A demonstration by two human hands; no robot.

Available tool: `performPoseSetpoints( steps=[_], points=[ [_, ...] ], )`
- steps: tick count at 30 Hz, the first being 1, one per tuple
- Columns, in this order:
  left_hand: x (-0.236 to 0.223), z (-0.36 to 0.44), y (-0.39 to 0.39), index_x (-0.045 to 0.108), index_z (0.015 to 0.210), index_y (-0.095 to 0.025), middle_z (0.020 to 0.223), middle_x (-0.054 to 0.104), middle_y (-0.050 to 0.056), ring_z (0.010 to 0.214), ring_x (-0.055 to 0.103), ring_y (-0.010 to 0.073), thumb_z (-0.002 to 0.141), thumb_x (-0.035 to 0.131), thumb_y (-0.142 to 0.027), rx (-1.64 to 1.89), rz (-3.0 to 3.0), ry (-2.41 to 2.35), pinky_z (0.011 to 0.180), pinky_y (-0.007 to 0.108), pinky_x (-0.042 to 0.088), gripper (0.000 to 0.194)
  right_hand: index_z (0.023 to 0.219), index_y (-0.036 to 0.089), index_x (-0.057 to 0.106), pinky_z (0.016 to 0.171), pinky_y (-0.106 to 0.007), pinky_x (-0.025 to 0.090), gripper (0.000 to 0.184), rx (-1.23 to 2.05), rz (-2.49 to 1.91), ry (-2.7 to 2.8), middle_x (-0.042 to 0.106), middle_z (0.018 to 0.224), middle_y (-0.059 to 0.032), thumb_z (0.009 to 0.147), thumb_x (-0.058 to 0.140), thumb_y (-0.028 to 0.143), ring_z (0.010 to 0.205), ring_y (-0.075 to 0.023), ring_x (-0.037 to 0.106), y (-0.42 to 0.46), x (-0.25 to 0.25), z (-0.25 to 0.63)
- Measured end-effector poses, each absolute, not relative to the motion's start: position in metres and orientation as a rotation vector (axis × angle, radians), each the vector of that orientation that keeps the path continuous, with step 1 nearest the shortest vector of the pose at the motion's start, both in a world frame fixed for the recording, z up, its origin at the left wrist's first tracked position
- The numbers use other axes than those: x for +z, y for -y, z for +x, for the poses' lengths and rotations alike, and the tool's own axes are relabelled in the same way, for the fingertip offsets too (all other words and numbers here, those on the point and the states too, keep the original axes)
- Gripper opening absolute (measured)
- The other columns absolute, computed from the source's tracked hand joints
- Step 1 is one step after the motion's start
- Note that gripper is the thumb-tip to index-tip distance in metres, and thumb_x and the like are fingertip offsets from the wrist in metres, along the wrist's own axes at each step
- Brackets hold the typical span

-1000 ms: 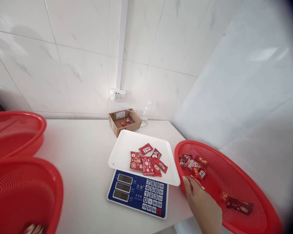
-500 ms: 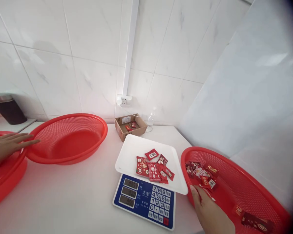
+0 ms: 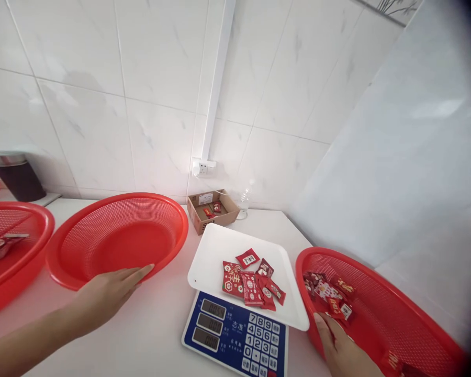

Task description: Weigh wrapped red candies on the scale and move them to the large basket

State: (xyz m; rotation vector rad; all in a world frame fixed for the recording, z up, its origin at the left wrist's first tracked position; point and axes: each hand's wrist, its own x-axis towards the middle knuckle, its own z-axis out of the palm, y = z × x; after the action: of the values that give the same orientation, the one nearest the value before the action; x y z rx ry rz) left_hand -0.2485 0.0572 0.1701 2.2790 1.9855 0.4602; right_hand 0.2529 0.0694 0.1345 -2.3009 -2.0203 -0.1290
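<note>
The left hand (image 3: 105,298) lies over the near rim of the middle basket (image 3: 118,197), fingers straight and close together; its thumb is hidden, so whether it grips or merely steadies I cannot tell. The right hand (image 3: 343,343) appears to pinch the near rim of the right basket (image 3: 400,306) between thumb and fingers, probably because that basket reaches past the table (image 3: 153,330) edge and needs support. Loose packets (image 3: 332,296) gather at its far end, within that hand's reach. Between the hands, the scale (image 3: 227,324) presents its readouts toward the person, its white tray (image 3: 210,256) bearing red packets (image 3: 253,288) away from the keys. Behind it, a cardboard box (image 3: 200,222) sits near the wall (image 3: 160,136).
</note>
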Motion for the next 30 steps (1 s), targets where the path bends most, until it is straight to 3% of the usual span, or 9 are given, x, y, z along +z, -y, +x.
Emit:
performPoseSetpoints(
  steps=[5, 8, 11, 15, 21, 27, 30],
  points=[
    [0.175, -0.233, -0.069, 0.046, 0.138, -0.025, 0.131, 0.06, 0.008, 0.114, 0.06, 0.0309, 0.085, 0.023, -0.013, 0.124, 2.393, -1.888, 0.09, 0.049, 0.051, 0.059, 0.121, 0.03, 0.063, 0.061, -0.031, 0.053, 0.044, -0.152, -2.373, 2.034, 0.063, 0.124, -0.009, 0.09, 0.033, 0.037, 0.08, -0.0218, 0.069, -0.068, 0.14, 0.245],
    [0.177, -0.233, -0.071, 0.042, 0.141, -0.022, 0.131, 0.06, 0.011, 0.113, 0.06, 0.0321, 0.082, 0.022, -0.008, 0.008, 2.395, -1.929, 0.088, 0.051, 0.051, 0.064, 0.123, 0.03, 0.062, 0.06, -0.032, 0.053, 0.045, -0.1, -2.443, 1.962, 0.061, 0.127, -0.0093, 0.091, 0.03, 0.036, 0.078, -0.0217, 0.07, -0.068, 0.146, 0.235],
    [0.178, -0.231, -0.074, 0.045, 0.139, -0.023, 0.13, 0.061, 0.01, 0.112, 0.061, 0.0316, 0.09, 0.025, -0.024, 0.101, 2.337, -1.97, 0.085, 0.048, 0.054, 0.052, 0.124, 0.031, 0.061, 0.06, -0.031, 0.052, 0.047, -0.018, -2.548, 1.8, 0.064, 0.123, -0.0085, 0.093, 0.027, 0.043, 0.077, -0.0212, 0.07, -0.068, 0.152, 0.226],
    [0.187, -0.209, -0.087, 0.047, 0.136, -0.029, 0.144, 0.047, 0.003, 0.132, 0.043, 0.0291, 0.089, 0.036, -0.057, 0.35, 2.384, -1.875, 0.104, 0.048, 0.043, 0.056, 0.123, 0.032, 0.06, 0.063, -0.029, 0.052, 0.05, 0.103, -2.607, 1.672, 0.067, 0.118, -0.0075, 0.093, 0.024, 0.051, 0.082, -0.0209, 0.069, -0.069, 0.16, 0.219],
    [0.217, -0.12, -0.122, 0.04, 0.141, -0.023, 0.15, 0.037, 0.009, 0.14, 0.03, 0.0257, 0.096, 0.028, -0.047, 0.207, 2.541, -1.331, 0.113, 0.048, 0.03, 0.053, 0.121, 0.032, 0.06, 0.068, -0.033, 0.051, 0.057, 0.218, -2.617, 1.635, 0.067, 0.118, -0.0056, 0.093, 0.015, 0.054, 0.089, -0.0235, 0.068, -0.068, 0.172, 0.212],
    [0.213, -0.038, -0.153, 0.019, 0.149, -0.028, 0.158, 0.016, 0.009, 0.145, 0.007, 0.0265, 0.086, 0.039, -0.065, 0.093, 2.643, -0.989, 0.116, 0.05, 0.016, 0.076, 0.122, 0.03, 0.058, 0.071, -0.034, 0.05, 0.054, 0.207, -2.585, 1.669, 0.065, 0.122, -0.005, 0.095, 0.016, 0.049, 0.095, -0.0235, 0.067, -0.064, 0.179, 0.205],
    [0.203, -0.021, -0.168, 0.021, 0.148, -0.025, 0.158, 0.014, 0.013, 0.145, 0.003, 0.0289, 0.083, 0.045, -0.065, 0.055, 2.678, -0.979, 0.115, 0.055, 0.006, 0.08, 0.121, 0.03, 0.058, 0.07, -0.032, 0.05, 0.053, 0.208, -2.587, 1.671, 0.066, 0.121, -0.0051, 0.096, 0.016, 0.048, 0.094, -0.0226, 0.067, -0.063, 0.181, 0.204]
  ],
)
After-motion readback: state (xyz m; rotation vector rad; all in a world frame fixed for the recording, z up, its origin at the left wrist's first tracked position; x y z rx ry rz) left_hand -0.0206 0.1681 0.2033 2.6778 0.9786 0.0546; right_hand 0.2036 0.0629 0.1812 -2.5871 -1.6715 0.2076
